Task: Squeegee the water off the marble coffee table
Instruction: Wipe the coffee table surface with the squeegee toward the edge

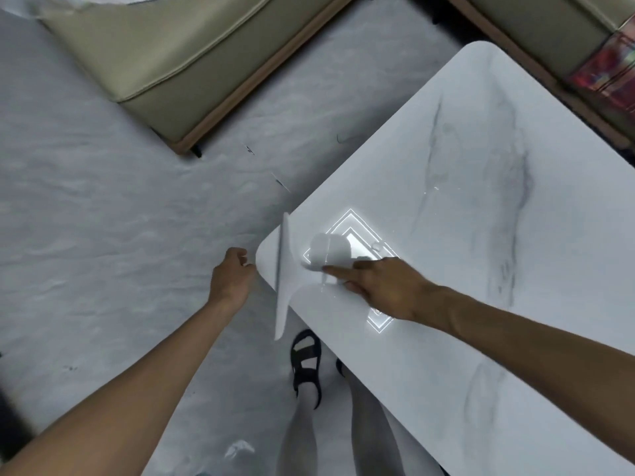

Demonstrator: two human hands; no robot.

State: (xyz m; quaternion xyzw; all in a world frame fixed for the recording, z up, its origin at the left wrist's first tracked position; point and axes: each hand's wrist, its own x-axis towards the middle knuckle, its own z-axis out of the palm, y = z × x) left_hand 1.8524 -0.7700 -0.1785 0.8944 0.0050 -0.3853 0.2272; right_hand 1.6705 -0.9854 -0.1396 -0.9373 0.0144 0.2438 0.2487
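A white squeegee (pixel 287 269) lies across the near left corner of the white marble coffee table (pixel 464 201), its long blade hanging past the table's edge. My right hand (pixel 381 286) grips the squeegee's handle, with the index finger stretched along it. A bright ceiling-light reflection and a few small water drops show on the marble around the handle. My left hand (pixel 230 274) hovers just off the table corner, left of the blade, with fingers loosely curled and holding nothing.
A beige sofa (pixel 165 60) stands at the back left and another seat (pixel 549 32) at the back right, with a red patterned item (pixel 608 73) on it. Pale grey floor (pixel 103 218) surrounds the table. My sandalled foot (pixel 305 365) stands under the table's near edge.
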